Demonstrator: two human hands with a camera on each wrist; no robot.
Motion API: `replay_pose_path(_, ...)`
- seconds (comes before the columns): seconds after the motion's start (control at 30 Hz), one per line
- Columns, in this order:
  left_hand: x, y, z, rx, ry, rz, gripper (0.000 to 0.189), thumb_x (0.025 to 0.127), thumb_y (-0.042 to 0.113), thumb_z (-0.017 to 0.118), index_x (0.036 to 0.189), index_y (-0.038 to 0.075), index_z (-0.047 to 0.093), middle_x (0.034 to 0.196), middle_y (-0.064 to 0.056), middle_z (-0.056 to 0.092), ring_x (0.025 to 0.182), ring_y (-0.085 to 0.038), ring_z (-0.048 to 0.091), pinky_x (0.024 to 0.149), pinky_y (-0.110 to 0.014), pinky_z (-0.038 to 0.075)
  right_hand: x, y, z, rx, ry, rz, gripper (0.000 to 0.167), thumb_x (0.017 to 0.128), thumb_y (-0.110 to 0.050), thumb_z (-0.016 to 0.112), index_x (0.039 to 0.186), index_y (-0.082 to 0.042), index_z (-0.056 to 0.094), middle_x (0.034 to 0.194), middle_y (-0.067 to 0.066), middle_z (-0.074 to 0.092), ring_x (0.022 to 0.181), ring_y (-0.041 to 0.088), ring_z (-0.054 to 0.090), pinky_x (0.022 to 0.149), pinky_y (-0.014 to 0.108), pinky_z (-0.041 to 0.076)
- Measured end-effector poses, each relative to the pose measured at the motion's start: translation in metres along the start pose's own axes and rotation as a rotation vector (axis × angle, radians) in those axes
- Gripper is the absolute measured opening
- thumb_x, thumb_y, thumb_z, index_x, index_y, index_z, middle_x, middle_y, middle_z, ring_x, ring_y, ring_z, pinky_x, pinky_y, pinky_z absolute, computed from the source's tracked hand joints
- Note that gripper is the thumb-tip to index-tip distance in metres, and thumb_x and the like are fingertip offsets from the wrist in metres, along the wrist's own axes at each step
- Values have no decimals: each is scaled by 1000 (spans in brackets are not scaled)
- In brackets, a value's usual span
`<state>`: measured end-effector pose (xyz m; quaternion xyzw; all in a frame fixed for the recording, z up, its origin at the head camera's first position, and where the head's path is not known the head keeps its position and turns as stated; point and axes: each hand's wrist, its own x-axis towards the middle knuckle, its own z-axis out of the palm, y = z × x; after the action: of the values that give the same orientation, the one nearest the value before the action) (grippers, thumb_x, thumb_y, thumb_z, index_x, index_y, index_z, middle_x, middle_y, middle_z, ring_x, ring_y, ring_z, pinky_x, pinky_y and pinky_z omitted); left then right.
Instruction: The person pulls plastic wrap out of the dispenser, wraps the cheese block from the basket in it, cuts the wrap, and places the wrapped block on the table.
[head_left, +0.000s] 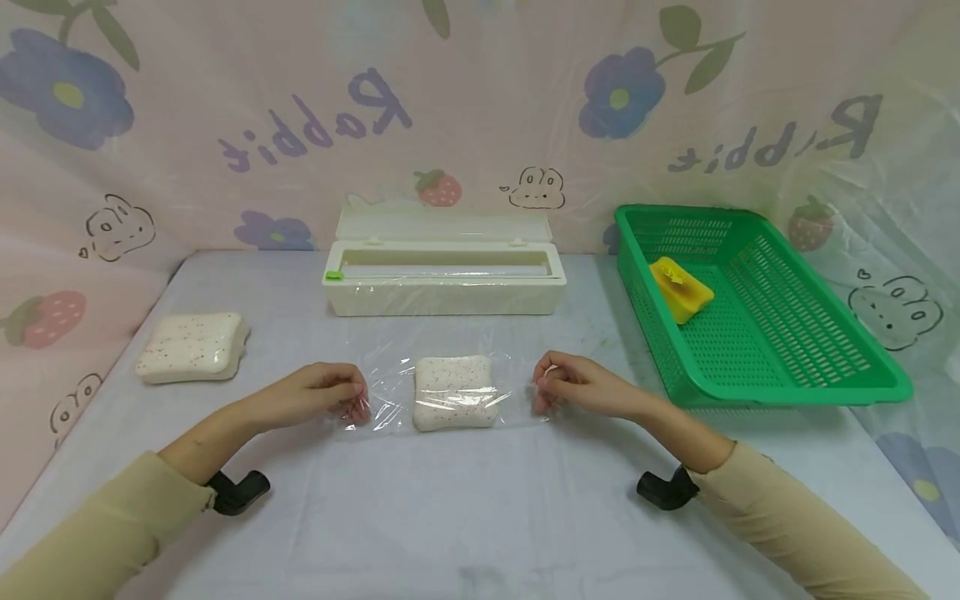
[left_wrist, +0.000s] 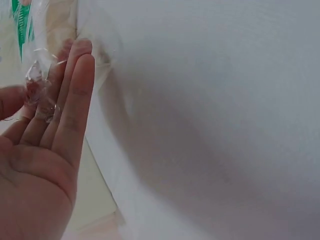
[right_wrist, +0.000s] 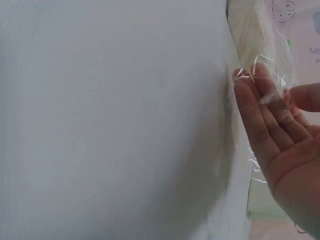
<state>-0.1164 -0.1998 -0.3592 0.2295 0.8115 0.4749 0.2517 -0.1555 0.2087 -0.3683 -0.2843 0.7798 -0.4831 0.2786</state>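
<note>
A cream, brown-speckled, bread-like slab (head_left: 454, 377) with rounded corners lies mid-table, with clear plastic wrap (head_left: 388, 410) stretched across it. My left hand (head_left: 318, 393) pinches the wrap's left end between thumb and fingers. At the opposite end, my right hand (head_left: 588, 387) pinches the film the same way. In the left wrist view, crumpled film (left_wrist: 37, 82) shows between the thumb and the extended fingers (left_wrist: 75, 105). Film (right_wrist: 267, 95) also gathers at the fingertips in the right wrist view. Whether the wrap passes beneath the slab cannot be seen.
Behind the slab stands a white wrap dispenser (head_left: 446, 298), lid raised, with a green slider (head_left: 334, 275). Another speckled slab (head_left: 193, 346) lies at the left. A green basket (head_left: 810, 393) on the right holds a yellow block-shaped item (head_left: 684, 292). Printed curtains (head_left: 465, 108) border the table.
</note>
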Motion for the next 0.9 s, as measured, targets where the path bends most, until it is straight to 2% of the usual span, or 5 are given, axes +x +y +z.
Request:
replay_pose_path(0.17,3,-2,3,-8,-28,-36,23,100,21,50,101,-1,57,90,-10,67,80,-18,62,72,-27,51,1,2,0,15,-20,23,22,97,-12,55,110,6,52,88,20,69,76,22,66,70,30,55)
replay_pose_path(0.3,2,-2,5,36,9,-39,30,89,21,68,105,1,54,86,-5,65,76,-13,60,68,-24,48,2,3,1,-12,-46,0,30,90,-14,67,112,3,55,90,15,69,78,21,66,70,30,55)
replay_pose_path(0.43,2,-1,6,40,54,-2,30,86,17,71,104,0,54,85,-6,65,74,-10,60,69,-22,49,0,2,3,-21,-66,-8,39,85,-13,73,115,3,56,92,9,67,81,17,65,73,27,55)
replay_pose_path(0.67,3,-3,6,-5,138,30,17,93,10,62,98,-5,58,81,-13,67,70,-16,64,65,-28,55,1,-1,4,-24,6,-70,20,93,-10,61,104,6,60,89,16,67,76,22,66,70,31,56)
replay_pose_path(0.9,2,3,7,41,271,34,18,93,15,63,95,-2,66,84,-13,70,73,-17,65,67,-27,55,0,2,0,20,87,-81,21,97,-11,55,101,9,60,84,21,67,71,25,66,67,35,57)
